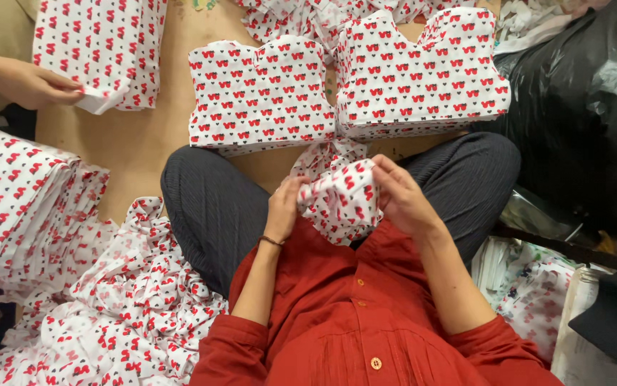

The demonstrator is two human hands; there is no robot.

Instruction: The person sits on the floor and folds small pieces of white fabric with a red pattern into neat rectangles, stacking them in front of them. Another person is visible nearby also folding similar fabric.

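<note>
Head view, two hands (283, 209) (400, 196) gripping one printed cloth piece (340, 200), two folded stacks (262, 96) (421, 75) ahead

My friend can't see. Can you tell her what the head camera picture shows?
A seated person's left hand and right hand grip a crumpled white cloth piece printed with red shapes. Two neat stacks of matching pieces lie ahead, and another person's hand touches a third stack.

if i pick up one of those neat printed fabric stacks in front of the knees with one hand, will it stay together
Probably not. The left stack is many thin cut layers, so it would likely sag and fan apart. Its loose, unbound edges suggest layers could slide. The piece in both hands already crumples softly.
</note>
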